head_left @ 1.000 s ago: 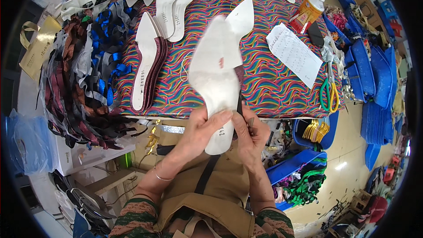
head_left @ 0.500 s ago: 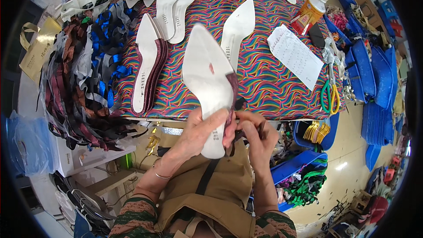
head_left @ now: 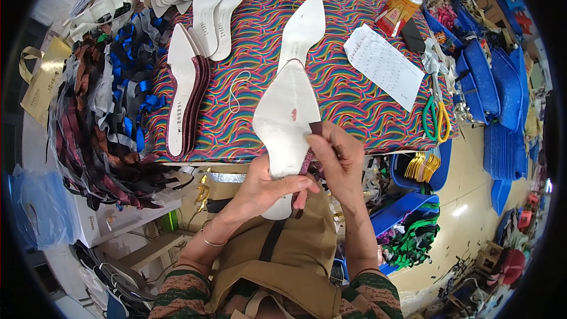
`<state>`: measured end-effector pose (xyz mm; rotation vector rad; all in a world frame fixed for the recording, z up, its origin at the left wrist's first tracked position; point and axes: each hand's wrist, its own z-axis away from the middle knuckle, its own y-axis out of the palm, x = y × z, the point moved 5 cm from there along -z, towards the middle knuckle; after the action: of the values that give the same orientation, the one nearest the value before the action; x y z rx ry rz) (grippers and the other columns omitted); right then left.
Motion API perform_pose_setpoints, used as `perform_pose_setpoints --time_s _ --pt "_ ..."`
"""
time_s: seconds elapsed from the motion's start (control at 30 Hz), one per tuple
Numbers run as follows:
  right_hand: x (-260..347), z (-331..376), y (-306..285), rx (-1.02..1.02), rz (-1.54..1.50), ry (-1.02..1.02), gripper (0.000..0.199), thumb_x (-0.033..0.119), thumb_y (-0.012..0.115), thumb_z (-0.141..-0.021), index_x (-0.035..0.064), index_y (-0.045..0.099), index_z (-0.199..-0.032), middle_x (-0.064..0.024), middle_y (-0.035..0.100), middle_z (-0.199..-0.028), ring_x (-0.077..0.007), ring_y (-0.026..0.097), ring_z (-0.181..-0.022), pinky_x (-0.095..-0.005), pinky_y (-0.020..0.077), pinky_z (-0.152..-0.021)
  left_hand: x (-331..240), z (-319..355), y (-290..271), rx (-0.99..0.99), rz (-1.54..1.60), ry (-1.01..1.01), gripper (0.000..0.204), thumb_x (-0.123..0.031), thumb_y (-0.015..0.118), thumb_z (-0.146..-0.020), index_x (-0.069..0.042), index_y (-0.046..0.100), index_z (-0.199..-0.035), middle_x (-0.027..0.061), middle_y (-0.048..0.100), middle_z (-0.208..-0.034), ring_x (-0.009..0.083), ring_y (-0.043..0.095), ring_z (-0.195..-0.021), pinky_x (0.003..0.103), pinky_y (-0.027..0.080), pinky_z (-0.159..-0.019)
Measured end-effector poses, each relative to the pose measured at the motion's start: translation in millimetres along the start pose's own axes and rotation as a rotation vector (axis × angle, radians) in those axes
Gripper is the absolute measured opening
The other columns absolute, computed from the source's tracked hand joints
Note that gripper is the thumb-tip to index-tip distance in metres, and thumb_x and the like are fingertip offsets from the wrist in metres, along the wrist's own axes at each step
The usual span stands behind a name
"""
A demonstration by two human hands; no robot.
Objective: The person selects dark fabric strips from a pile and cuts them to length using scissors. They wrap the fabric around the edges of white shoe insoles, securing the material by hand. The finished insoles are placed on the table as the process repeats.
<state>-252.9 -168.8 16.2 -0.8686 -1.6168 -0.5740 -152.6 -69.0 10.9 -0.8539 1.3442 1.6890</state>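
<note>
White insole; sheet, scissors to R

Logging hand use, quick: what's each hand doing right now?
Left hand: closed, holding the white insole near its narrow end.
Right hand: closed, pinching the dark strip at the insole's right edge.

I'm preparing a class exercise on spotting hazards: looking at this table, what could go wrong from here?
The dark strip pinched by the right hand could crease or sit crooked beside the white insole, which the left hand grips near its rounded end.

The scissors lie close to the right edge of the patterned table, so a bump might knock them off.

The bottle stands near the paper; if it tipped and leaked, the paper might get wet.
</note>
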Motion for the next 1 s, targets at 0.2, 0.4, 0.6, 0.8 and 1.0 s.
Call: perform_pose_setpoints --time_s 0.2,0.4,0.6,0.8,1.0 --pt "-1 13 13 0.041 -0.092 0.106 0.037 -0.002 0.067 -0.083 -0.0029 0.059 -0.119 -0.0013 0.058 -0.093 -0.004 0.048 -0.071 -0.0184 0.0374 -0.058 1 0 -10 -0.07 -0.057 0.039 0.017 -0.003 0.06 -0.091 0.006 0.058 -0.104 0.0111 0.065 -0.076 0.0145 0.061 -0.06 0.027 0.049 -0.054" --pt "-10 45 18 0.082 -0.191 0.343 0.053 0.002 0.068 -0.083 0.0032 0.052 -0.134 -0.0047 0.06 -0.09 -0.0115 0.056 -0.083 -0.0249 0.0449 -0.077 -30 -9 -18 -0.319 0.006 0.15 0.023 -0.001 0.063 -0.087 0.006 0.058 -0.108 0.0152 0.067 -0.081 0.0176 0.062 -0.061 0.031 0.052 -0.057" --pt "-2 80 25 0.169 0.283 -0.005 0.033 0.002 0.065 -0.082 -0.0014 0.062 -0.114 -0.009 0.059 -0.07 -0.016 0.052 -0.05 -0.0302 0.0405 -0.048 -41 -15 -30 -0.354 0.32 0.23 0.027 -0.009 0.062 -0.09 0.0 0.054 -0.115 0.0134 0.063 -0.076 0.0212 0.061 -0.056 0.033 0.05 -0.052" --pt "23 88 31 0.053 0.509 -0.17 0.048 -0.007 0.068 -0.069 -0.0036 0.058 -0.115 -0.0105 0.056 -0.07 -0.0228 0.058 -0.056 -0.0335 0.046 -0.05 -38 -18 -26 -0.283 0.659 0.325 0.019 -0.02 0.048 -0.101 -0.005 0.053 -0.111 0.0013 0.044 -0.068 0.0124 0.043 -0.054 0.029 0.038 -0.049" --pt "12 78 30 -0.121 0.082 0.085 0.021 0.0 0.068 -0.082 -0.0038 0.062 -0.102 -0.01 0.056 -0.064 -0.0175 0.054 -0.048 -0.029 0.0417 -0.047 -28 -21 -26 -0.204 0.795 0.421 0.019 -0.026 0.046 -0.102 -0.008 0.05 -0.106 0.0012 0.047 -0.07 0.0135 0.045 -0.056 0.03 0.04 -0.051"
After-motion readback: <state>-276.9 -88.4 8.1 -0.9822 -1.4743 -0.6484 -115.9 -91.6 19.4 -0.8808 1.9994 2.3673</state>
